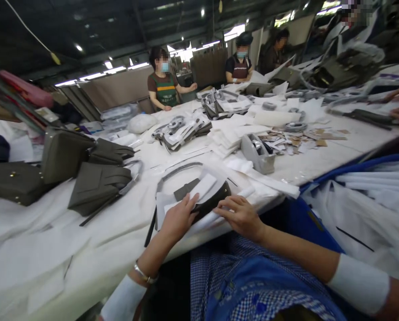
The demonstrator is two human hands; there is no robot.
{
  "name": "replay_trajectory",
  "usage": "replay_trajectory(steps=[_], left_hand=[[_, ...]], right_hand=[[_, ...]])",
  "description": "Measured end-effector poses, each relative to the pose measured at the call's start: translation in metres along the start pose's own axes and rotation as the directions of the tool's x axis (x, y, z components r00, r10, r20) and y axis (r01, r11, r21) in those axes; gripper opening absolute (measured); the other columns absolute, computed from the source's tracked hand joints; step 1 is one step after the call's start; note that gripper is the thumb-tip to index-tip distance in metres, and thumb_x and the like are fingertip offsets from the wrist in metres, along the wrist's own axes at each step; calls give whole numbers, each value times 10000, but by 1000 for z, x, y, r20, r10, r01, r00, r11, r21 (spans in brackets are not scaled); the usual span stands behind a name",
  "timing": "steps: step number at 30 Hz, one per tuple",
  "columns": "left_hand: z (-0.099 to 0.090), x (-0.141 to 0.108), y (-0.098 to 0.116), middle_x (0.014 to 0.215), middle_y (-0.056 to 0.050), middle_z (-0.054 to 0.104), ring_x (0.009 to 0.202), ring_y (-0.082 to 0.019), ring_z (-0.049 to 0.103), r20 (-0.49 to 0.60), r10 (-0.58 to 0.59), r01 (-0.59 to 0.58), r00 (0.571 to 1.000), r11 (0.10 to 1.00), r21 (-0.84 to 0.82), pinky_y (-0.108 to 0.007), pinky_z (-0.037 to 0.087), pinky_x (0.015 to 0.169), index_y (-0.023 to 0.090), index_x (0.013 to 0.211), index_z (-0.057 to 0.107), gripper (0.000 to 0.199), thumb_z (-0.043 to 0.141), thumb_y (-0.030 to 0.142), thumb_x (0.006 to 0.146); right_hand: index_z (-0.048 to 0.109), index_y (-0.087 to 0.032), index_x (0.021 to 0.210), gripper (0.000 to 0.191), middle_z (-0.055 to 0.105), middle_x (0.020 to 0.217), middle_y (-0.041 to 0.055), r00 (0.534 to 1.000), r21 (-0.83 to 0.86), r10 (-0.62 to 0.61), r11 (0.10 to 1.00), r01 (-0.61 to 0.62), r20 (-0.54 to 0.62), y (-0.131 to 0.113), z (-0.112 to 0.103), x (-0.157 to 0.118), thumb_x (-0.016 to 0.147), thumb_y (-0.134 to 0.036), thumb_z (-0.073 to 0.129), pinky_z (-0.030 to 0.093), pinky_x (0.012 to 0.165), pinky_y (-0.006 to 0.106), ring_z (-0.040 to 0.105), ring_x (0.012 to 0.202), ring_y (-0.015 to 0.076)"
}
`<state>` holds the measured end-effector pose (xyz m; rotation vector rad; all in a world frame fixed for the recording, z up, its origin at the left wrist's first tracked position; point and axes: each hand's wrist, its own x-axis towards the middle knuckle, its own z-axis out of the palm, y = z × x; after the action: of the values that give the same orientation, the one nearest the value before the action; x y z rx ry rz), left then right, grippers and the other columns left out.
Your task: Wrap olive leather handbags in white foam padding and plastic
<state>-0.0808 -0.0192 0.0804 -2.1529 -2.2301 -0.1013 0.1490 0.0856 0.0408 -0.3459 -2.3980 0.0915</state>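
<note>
In front of me on the table lies a dark olive handbag [214,199], with a grey-wrapped handle [179,168] looping up behind it and white paper [204,186] against its side. My left hand [181,217] grips the bag's near side, fingers against the paper and the dark panel. At the bag's right end is my right hand [242,217], its thumb and fingertips pinched together close to the edge. Whatever sits in that pinch is too small to make out. A small grey-olive flap [186,189] shows beside the paper.
Finished-looking olive bags [100,187] stand to the left. A tape dispenser [257,154] and scattered paper scraps [306,140] are beyond my right hand. A blue bin [319,227] with white wrapping is at my right. Co-workers [166,89] are across the white table [119,249].
</note>
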Motion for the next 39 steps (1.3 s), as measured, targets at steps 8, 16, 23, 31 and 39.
replay_trajectory(steps=[8, 16, 23, 31, 39], left_hand=[[1, -4, 6, 1497, -204, 462, 1312, -318, 537, -23, -14, 13, 1000, 999, -52, -431, 506, 1002, 213, 1516, 334, 744, 613, 522, 899], [28, -10, 15, 1508, -241, 421, 1327, -325, 516, -165, -15, 24, 986, 998, 49, -455, 450, 1062, 202, 1508, 340, 681, 646, 247, 901], [35, -14, 18, 1512, -220, 425, 1366, -329, 471, -179, -38, 46, 983, 998, 36, -474, 423, 1089, 219, 1502, 353, 646, 608, 185, 909], [12, 9, 45, 1575, -160, 360, 1425, -372, 359, -95, -95, 102, 991, 992, 69, -611, 392, 1083, 157, 1399, 470, 530, 589, 308, 904], [45, 12, 55, 1555, -94, 416, 1423, -344, 375, -217, -85, 120, 973, 981, 152, -583, 371, 1105, 282, 1524, 339, 590, 473, 191, 956]], right_hand=[[716, -215, 1079, 245, 740, 948, 61, 995, -23, 1, 1000, -3, -104, -10, 65, 12, 982, -195, 492, 473, 739, 352, 624, 800, 200], [602, -223, 1313, 394, 732, 1106, 65, 975, 109, -214, 970, 219, -51, 4, 28, 13, 970, -97, 454, 521, 928, 379, 658, 997, 197], [422, -258, 1489, 684, 476, 1513, 82, 906, -28, -301, 946, 323, 297, 74, 0, 54, 862, -81, 631, 263, 1187, 578, 403, 1415, 290], [563, -238, 1383, 448, 620, 1373, 52, 955, -39, -253, 964, 262, 157, 87, 34, 25, 946, -140, 550, 475, 1076, 450, 578, 1266, 256], [587, -237, 1353, 405, 625, 1366, 50, 976, 175, -178, 972, 155, 126, 85, 27, 25, 965, -156, 508, 441, 1115, 468, 522, 1322, 255]])
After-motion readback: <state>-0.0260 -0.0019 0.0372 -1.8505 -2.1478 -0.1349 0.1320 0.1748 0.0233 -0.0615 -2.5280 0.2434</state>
